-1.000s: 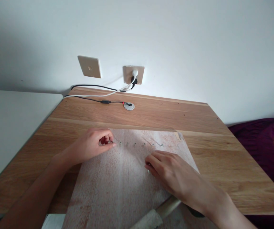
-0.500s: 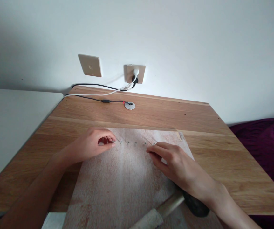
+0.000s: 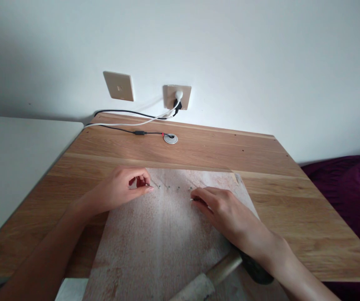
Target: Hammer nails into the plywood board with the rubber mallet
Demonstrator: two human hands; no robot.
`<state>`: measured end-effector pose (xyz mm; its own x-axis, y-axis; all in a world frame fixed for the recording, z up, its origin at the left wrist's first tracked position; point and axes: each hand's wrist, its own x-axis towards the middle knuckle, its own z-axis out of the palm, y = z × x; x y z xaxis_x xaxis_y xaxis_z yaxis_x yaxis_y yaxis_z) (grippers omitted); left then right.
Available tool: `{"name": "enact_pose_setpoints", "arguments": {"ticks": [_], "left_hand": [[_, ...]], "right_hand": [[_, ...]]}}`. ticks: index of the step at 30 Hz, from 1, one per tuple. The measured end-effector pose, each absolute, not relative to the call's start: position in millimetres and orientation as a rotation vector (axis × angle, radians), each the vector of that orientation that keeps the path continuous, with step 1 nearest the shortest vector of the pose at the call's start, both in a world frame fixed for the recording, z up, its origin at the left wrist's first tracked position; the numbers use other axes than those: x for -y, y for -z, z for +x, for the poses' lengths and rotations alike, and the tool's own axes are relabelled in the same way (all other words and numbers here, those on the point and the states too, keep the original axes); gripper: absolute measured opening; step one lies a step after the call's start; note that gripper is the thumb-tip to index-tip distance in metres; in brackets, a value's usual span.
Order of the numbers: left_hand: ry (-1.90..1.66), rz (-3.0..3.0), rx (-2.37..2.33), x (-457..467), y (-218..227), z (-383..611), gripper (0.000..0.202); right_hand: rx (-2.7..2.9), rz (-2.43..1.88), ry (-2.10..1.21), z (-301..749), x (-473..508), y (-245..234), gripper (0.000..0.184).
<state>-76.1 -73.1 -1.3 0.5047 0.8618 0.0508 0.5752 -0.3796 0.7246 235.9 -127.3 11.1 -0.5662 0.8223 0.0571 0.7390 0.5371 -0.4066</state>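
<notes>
Across the upper part of a worn, pale wooden board (image 3: 155, 238) stands a row of several small nails (image 3: 178, 188). At the row's left end, my left hand (image 3: 133, 184) is closed in a pinch around a nail (image 3: 148, 184), mostly hidden by the fingers. My right hand (image 3: 224, 207) is at the right end, fingers pressed together beside a nail (image 3: 189, 188). A small light tip shows at its fingertips; what it holds I cannot make out. Below my right wrist lies a mallet (image 3: 224, 267) with a wooden handle and black head, partly covered by my forearm.
The board lies on a wooden table (image 3: 292, 217) against a white wall. Behind it, white and black cables (image 3: 139, 133) run to a wall socket (image 3: 184, 98) and a round cable hole (image 3: 171, 139). A white surface (image 3: 20, 167) adjoins at left; purple fabric (image 3: 339, 184) is at right.
My right hand has shifted slightly left and its fingers have curled closer, covering the nail at the right end. My left fingers have moved only slightly at their nail.
</notes>
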Motion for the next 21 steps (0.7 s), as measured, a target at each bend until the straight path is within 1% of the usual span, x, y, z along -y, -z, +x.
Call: {"name": "enact_pose_setpoints", "arguments": {"ticks": [10,16,21], "left_hand": [[-0.586,2.085,-1.056,76,1,-76,0.016],[-0.506,2.096,-0.950,80,-5,-68,0.009],[-0.450,2.156,-0.890,88,-3,-59,0.009]], "right_hand": [[2.567,-1.315,-0.539,236,128,-12,0.014],[2.612,-1.280,-0.548,233,129,-18,0.021],[2.691,-1.317,-0.547,232,131,-19,0.021]]}}
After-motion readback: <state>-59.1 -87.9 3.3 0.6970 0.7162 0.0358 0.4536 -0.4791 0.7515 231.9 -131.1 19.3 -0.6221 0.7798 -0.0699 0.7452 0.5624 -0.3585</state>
